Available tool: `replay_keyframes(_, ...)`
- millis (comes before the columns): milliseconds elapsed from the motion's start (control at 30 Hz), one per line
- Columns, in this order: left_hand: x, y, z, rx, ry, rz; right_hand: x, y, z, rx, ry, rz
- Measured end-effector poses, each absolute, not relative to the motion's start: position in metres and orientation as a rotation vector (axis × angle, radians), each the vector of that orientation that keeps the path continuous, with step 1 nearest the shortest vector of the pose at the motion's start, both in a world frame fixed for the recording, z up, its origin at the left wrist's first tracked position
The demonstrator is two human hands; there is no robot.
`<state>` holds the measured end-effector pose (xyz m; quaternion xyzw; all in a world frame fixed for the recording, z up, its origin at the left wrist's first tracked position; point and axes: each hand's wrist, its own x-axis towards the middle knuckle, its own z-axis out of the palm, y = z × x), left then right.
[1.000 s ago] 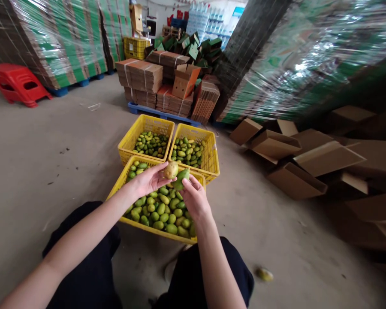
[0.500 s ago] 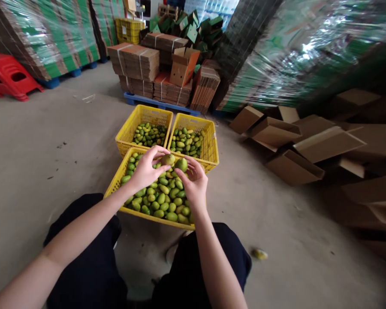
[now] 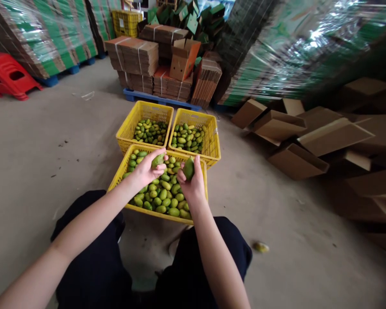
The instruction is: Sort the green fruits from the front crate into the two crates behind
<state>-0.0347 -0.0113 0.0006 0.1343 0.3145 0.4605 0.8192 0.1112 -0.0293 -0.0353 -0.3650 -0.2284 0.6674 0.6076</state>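
My left hand [image 3: 151, 166] has its fingers wrapped round a green mango [image 3: 157, 161]. Another, darker green mango [image 3: 188, 168] is gripped upright in my right hand [image 3: 193, 182], between thumb and fingers. Both hands are held apart from each other above the near yellow crate [image 3: 157, 216]. That crate is filled with many green and yellowish mangoes [image 3: 163, 194], partly covered by my hands and forearms.
Two more yellow crates, the left [image 3: 124, 136] and the right [image 3: 215, 141], hold mangoes beyond the near one. Flattened cartons [image 3: 135, 56] stand on a blue pallet [image 3: 161, 99]. Open cardboard boxes [image 3: 297, 161] lie to the right. A red stool [image 3: 13, 75] stands left; one fruit [image 3: 260, 246] lies on the floor.
My hands have moved apart, each still with a mango. The mangoes have turned in the fingers, and the right one now stands upright. The view has shifted slightly.
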Motion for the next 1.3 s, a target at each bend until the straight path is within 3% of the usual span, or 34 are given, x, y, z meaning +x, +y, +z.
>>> replay_keyframes(300, -0.033, -0.008, -0.009, 0.368, 0.770, 1.039, 0.119, -0.025, -0.044, -0.918, -0.487, 1.600)
replay_keyframes(500, -0.007, -0.021, -0.033, 0.358, 0.731, 1.049, 0.081, -0.044, -0.067, -1.236, -0.838, 0.984)
replay_keyframes(700, 0.000, -0.026, -0.052, 0.351, 0.812, 1.117, 0.058, -0.061, -0.092, -1.352, -1.376, 0.698)
replay_keyframes(933, 0.001, -0.027, -0.050, 0.464, 0.747, 1.039, 0.059, -0.062, -0.085, -1.349, -1.568, 0.440)
replay_keyframes(1167, 0.008, -0.021, -0.055, 0.476, 0.813, 1.022, 0.069, -0.062, -0.066, -1.122, -1.462, 0.522)
replay_keyframes(1300, -0.004, -0.010, -0.049, 0.461, 0.748, 0.998, 0.097, -0.048, -0.043, -0.951, -1.079, 1.002)
